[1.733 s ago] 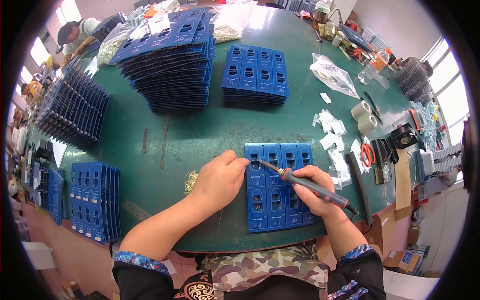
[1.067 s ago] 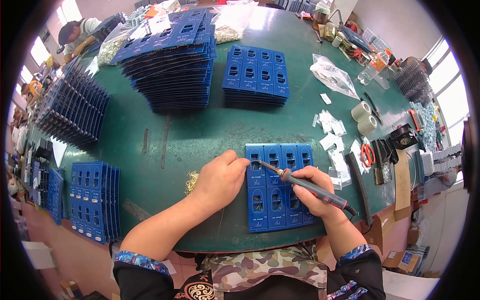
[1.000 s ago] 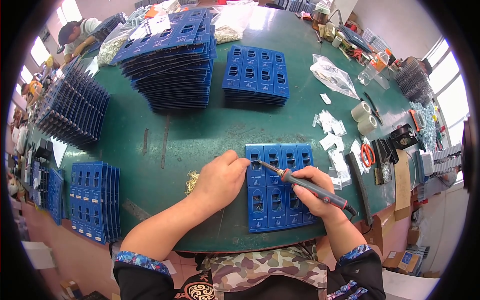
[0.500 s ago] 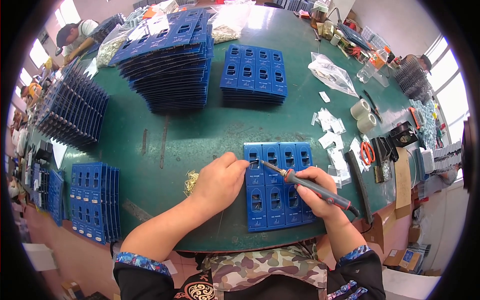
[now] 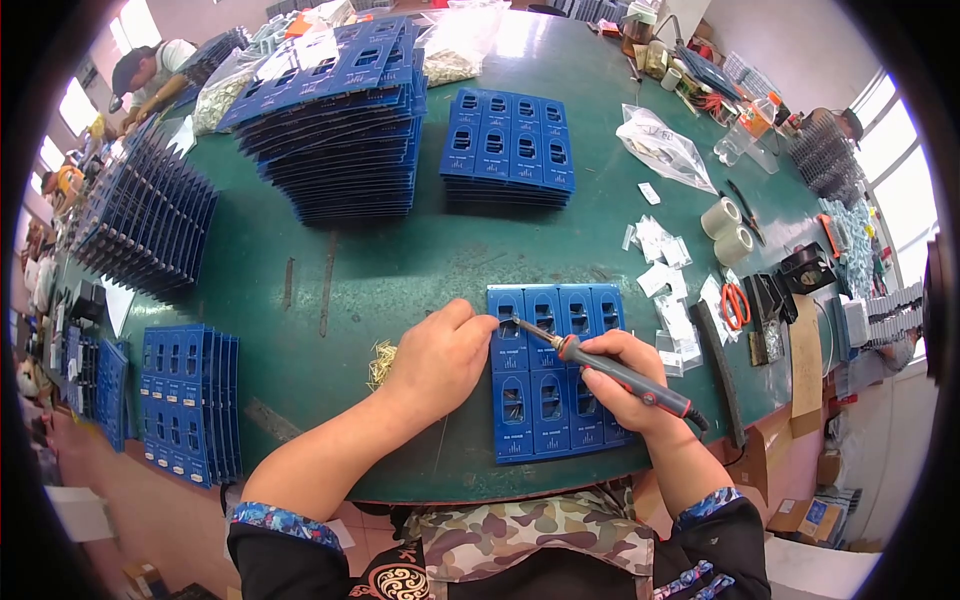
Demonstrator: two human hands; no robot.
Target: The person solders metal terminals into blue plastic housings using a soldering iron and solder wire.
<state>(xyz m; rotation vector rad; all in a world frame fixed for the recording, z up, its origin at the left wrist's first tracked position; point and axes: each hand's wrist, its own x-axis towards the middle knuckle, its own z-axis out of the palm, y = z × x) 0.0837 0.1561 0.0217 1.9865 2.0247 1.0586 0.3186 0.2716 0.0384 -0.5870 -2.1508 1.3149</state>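
A blue circuit board panel [image 5: 514, 440] with rows of oval-framed cutouts lies flat on the table before me. In my right hand [image 5: 630, 400] is a grey and red soldering iron [image 5: 652, 393], held like a pen. Its tip points left, into the cutout at the panel's upper left corner. My left hand [image 5: 440, 365] is closed in a pinch at the panel's left edge, close to the iron's tip; what the fingertips hold is too small to make out. Beside that hand lies a small heap of thin gold-coloured pins [image 5: 381, 364].
Tall stacks of blue panels [image 5: 340, 150] stand at the far left, with a lower stack [image 5: 508, 150] at far centre. Upright panels [image 5: 190, 400] stand at the left edge. To the right are tape rolls [image 5: 733, 245], orange-handled scissors [image 5: 735, 306] and a dark bar [image 5: 717, 370]. People sit farther off.
The soldering iron and my right hand have shifted slightly left and down, the tip staying in the same cutout. My left hand has barely moved, still at the panel's edge.
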